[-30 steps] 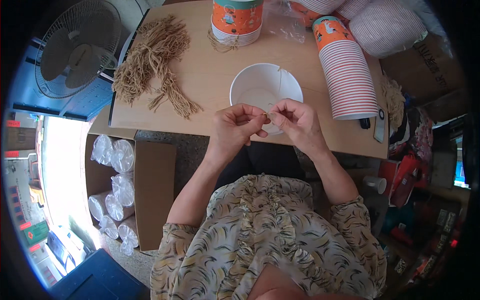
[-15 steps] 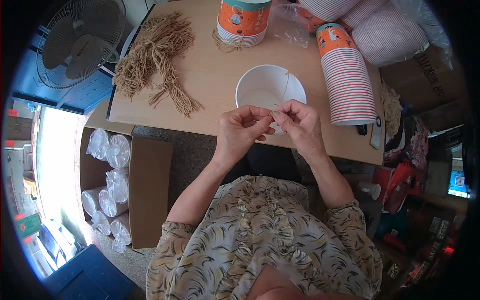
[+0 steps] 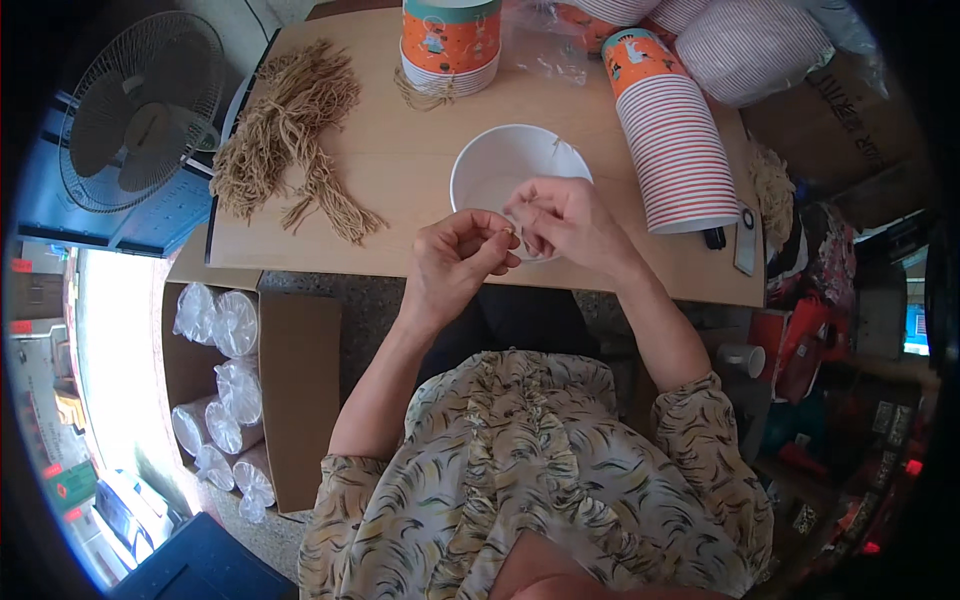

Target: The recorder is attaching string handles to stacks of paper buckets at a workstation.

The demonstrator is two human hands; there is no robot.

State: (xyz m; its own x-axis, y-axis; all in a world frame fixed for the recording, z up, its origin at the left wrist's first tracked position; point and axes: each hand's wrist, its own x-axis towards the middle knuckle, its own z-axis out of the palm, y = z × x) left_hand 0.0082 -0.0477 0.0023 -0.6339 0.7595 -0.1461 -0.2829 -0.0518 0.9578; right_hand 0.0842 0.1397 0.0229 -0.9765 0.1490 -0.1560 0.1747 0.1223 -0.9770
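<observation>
A white paper bucket (image 3: 487,160) stands near the table's front edge, open end up. A thin tan twine (image 3: 557,141) shows at its far right rim; the rest of its run is hidden behind my hands. In front of the bucket, my left hand (image 3: 456,262) pinches a small bit of the twine between thumb and forefinger. My right hand (image 3: 572,226) is just right of those fingertips, over the bucket's near side, its fingers bent and closed. Its fingertips are slightly blurred, and what they hold cannot be made out.
Twine bundles (image 3: 290,130) lie on the table's left. An orange patterned bucket stack (image 3: 450,45) stands behind; a long stack of striped buckets (image 3: 680,150) lies at right. A fan (image 3: 145,115) is far left, above a carton (image 3: 300,400) of plastic-wrapped rolls.
My right hand has moved from meeting the left fingertips to a higher, more turned position over the bucket. My left hand keeps its pinch. The whole view has shifted slightly.
</observation>
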